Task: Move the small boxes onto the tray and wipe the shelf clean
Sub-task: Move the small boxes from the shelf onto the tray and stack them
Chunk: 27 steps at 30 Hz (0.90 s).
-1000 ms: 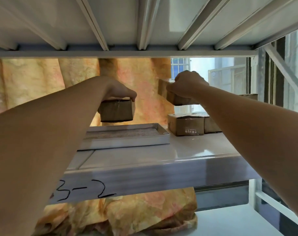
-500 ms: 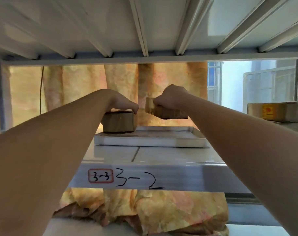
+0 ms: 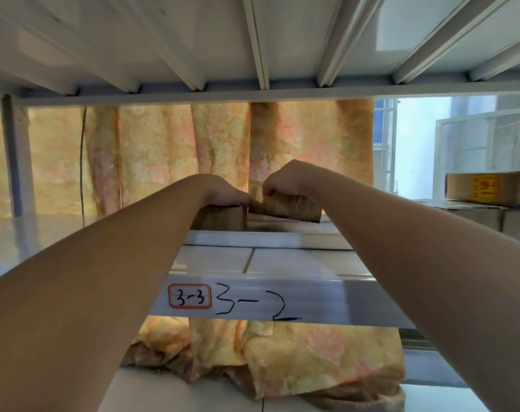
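Cardboard boxes, one in each hand, over a white tray (image 3: 264, 237) on the shelf (image 3: 282, 263).
Left hand (image 3: 223, 193) fingers clamp the left box (image 3: 220, 217), which rests in the tray; right hand (image 3: 288, 181) fingers clamp the right box (image 3: 285, 208), tilted just above it, the two nearly touching. More boxes (image 3: 487, 190) stand right; a curtain (image 3: 169, 153) hangs behind.

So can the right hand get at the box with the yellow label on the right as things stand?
Probably not yet: the right hand is shut on a small box over the tray. The labelled box itself sits unobstructed.
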### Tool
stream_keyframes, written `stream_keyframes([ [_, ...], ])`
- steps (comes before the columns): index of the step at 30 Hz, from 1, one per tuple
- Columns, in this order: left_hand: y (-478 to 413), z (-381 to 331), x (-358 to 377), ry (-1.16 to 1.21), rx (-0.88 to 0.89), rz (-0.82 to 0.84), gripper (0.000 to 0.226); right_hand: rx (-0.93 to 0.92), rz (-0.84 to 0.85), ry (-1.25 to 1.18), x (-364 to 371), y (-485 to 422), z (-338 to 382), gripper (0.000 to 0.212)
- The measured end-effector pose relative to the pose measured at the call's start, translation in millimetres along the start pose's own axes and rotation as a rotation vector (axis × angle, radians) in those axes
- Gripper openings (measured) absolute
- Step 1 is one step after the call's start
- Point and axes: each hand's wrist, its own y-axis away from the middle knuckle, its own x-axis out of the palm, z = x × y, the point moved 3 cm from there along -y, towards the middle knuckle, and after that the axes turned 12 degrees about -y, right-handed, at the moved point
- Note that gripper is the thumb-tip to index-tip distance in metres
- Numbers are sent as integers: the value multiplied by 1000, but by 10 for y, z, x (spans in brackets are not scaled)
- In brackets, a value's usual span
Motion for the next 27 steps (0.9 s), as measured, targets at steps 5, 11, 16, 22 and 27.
stream_keyframes([
  [5,-2,-15,25,-63,0,16,61,4,32,48,129,-17,-2,26],
  [11,109,29,16,-105,-29,113,81,69,-61,124,239,-83,-26,50],
  [16,68,242,-9,-34,45,224,77,59,-21,107,325,-101,23,52],
  [22,-18,350,36,-34,89,175,89,31,5,115,310,-117,66,53],
  [27,-50,349,42,-79,137,150,85,32,102,156,324,-31,72,61],
])
